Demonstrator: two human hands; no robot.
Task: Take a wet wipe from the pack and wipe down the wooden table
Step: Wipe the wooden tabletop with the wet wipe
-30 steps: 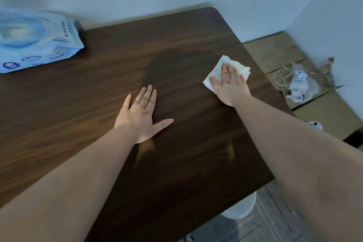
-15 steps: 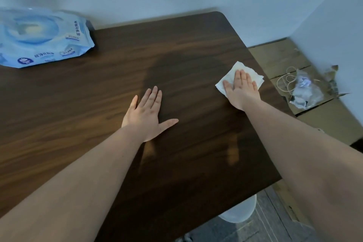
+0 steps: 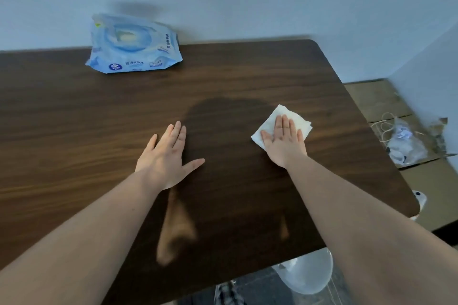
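White wipe under flat right hand

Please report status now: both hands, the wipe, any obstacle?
Left hand flat, empty. Right hand flat on wipe. Pack at table far edge, off path.

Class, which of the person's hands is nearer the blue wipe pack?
Left. The left hand lies flat below the wipe pack; the right hand, pressing the wet wipe, is farther right.
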